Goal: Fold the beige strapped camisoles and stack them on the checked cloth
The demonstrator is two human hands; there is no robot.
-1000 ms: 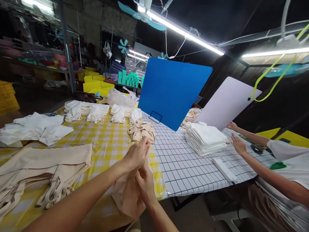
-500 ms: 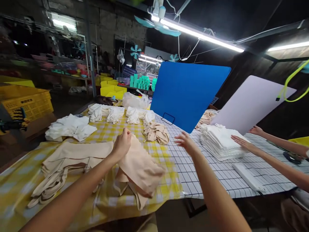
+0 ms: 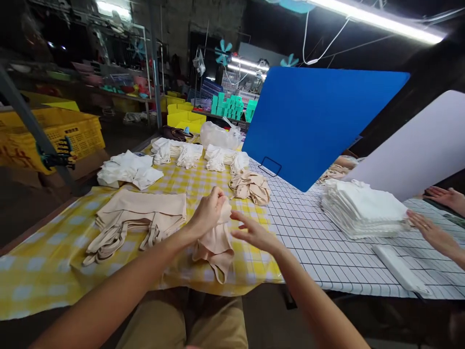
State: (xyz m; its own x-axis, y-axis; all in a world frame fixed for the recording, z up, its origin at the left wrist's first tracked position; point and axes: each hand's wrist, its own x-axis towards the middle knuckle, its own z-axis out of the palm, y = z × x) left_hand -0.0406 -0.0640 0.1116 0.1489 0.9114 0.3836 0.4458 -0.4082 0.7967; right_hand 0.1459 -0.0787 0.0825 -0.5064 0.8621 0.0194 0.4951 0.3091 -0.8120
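Pinched in my left hand [image 3: 209, 213] is a beige strappy garment [image 3: 217, 247], which hangs down in folds over the yellow checked cloth. My right hand [image 3: 252, 231] is just to the right of it, fingers apart, with nothing in them. Left of my hands lies a flat stack of beige garments [image 3: 141, 206], straps toward me. A loose beige heap [image 3: 250, 186] lies beyond my hands. Farther back are white garment bundles [image 3: 178, 149] and a white garment pile [image 3: 129, 168].
A blue board [image 3: 319, 116] stands on the table, with a pale board [image 3: 417, 140] to its right. Another person's hands [image 3: 432, 231] are by a white garment stack [image 3: 363, 208]. A long white object [image 3: 399, 271] lies near the table edge. Yellow crates [image 3: 69, 135] stand at left.
The garment in my left hand has gone from spread wide to gathered and hanging narrow. My right hand has come leftward, close to it. The view has shifted.
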